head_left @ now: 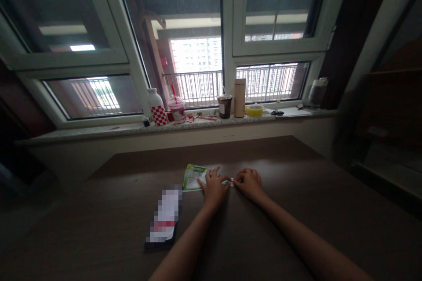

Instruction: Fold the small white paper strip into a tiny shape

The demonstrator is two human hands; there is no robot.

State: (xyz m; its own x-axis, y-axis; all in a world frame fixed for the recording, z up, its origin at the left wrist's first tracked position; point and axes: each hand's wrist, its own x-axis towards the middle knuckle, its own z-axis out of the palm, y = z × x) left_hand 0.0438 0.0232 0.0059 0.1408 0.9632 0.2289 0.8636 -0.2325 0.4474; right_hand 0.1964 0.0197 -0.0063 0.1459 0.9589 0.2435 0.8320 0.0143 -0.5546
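A green and white packet [194,178] lies flat on the dark brown table [132,180]. My left hand [214,188] rests over the packet's right part, its fingers spread, with the fingertips on the right near a small pale piece [232,181]. My right hand [249,182] is closed, thumb and index finger pinched at that same small piece from its right side. What the piece is, I cannot make out. To the left of my left forearm lies a phone [165,215] with a blurred-out screen.
Along the windowsill [198,124] stand a checkered bottle [157,107], a pink cup [177,109], a dark drink cup [224,106], a beige flask [239,98], yellow tape [255,110], black scissors [277,113] and a clear jar [318,92]. Windows rise behind them.
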